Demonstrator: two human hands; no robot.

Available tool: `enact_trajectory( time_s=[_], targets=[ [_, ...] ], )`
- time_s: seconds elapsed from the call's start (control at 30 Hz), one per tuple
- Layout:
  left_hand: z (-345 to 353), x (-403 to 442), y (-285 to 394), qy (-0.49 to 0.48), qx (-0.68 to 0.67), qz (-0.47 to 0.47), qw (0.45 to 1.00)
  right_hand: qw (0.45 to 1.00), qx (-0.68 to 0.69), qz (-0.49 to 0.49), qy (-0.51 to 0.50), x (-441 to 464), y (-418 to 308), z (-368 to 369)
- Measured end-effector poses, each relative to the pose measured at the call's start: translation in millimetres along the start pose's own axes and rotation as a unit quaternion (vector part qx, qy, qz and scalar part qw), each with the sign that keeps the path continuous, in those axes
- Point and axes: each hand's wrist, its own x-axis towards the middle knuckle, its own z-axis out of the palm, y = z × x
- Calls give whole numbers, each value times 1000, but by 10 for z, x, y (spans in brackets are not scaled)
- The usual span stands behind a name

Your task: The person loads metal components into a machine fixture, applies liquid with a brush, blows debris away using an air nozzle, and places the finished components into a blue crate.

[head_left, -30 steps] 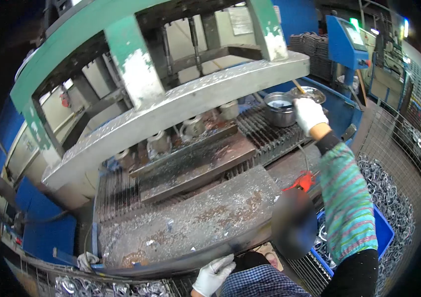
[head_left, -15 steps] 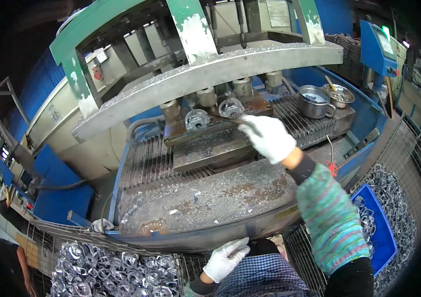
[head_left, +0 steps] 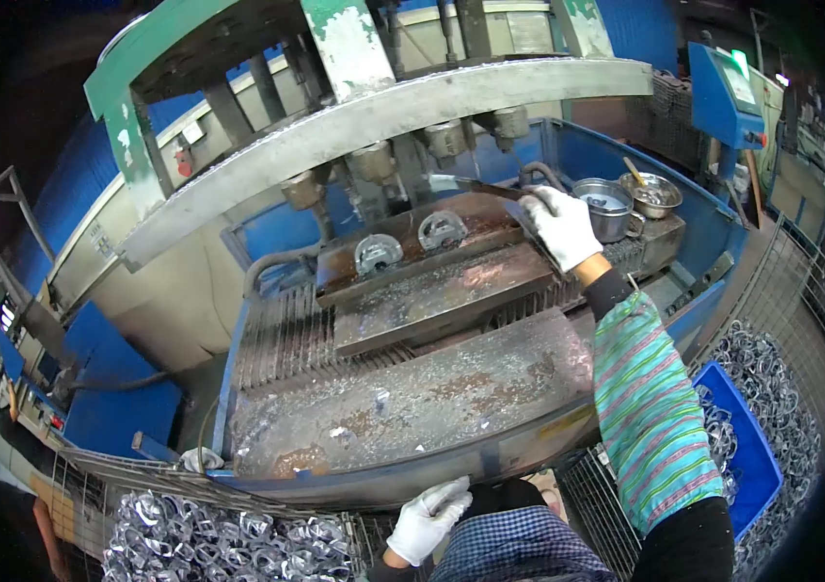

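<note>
Head view: two castings (head_left: 378, 253) sit side by side on one block (head_left: 444, 308) under the press (head_left: 383, 112). The right hand (head_left: 565, 228), gloved, is closed round one tool (head_left: 490, 188), its tip pointing left above the block. The left hand (head_left: 429, 521), also gloved, is low at the person's lap, loosely open, fingers together. One pot (head_left: 611, 226) and one bowl (head_left: 658, 198) stand right of the block. One blue crate (head_left: 760, 464) holds metal parts. Screen (head_left: 736, 81) writing: unreadable.

Shiny metal parts (head_left: 379, 253); cloth sleeve (head_left: 658, 412)
</note>
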Motion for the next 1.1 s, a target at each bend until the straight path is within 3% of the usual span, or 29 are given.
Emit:
enact_trajectory(
  time_s=[0.2, 0.27, 0.33, 0.37, 0.4, 0.47, 0.53, 0.73, 0.77, 0.83, 0.87, 0.97, 1.0, 1.1],
  targets=[
    [91, 85, 23, -14, -14, -6, 1000, 991, -86, 67, 74, 53, 588, -391],
    [97, 108, 57, -19, -27, -10, 999, 988, -46, 94, 113, 92, 992, -445],
    [92, 133, 153, 29, 13, 15, 999, 980, -67, 116, 149, 60, 929, -624],
    [81, 143, 41, 19, 16, 9, 1000, 975, -106, 88, 172, 53, 1102, -686],
    [57, 152, 0, 12, 0, -36, 999, 966, -127, 122, 191, 48, 1170, -741],
    [22, 166, -31, 33, -16, -30, 999, 948, -185, 153, 208, 32, 1473, -803],
    [-43, 168, 21, 42, -8, -35, 998, 949, -111, 240, 171, 18, 1861, -841],
    [-328, 135, 34, 86, 170, 33, 981, 950, -181, 230, 105, -10, 2412, -1054],
    [-397, 99, -16, 99, 171, 7, 980, 956, -164, 222, 101, -8, 2425, -1068],
    [-565, -13, -193, 125, 200, -49, 971, 956, -14, 277, 91, -115, 1712, -1020],
    [-661, -110, -285, 131, 228, -81, 961, 981, -62, 137, 124, -175, 1883, -1046],
    [-953, -468, -600, 168, 330, -177, 912, 973, -216, -80, -30, -432, 1988, -1303],
    [-1057, -610, -736, 190, 351, -192, 897, 973, -209, -94, -32, -533, 2061, -1320],
    [-1388, -1021, -1052, 216, 336, -376, 836, 984, -155, -73, -48, -858, 1912, -1303]
  ],
)
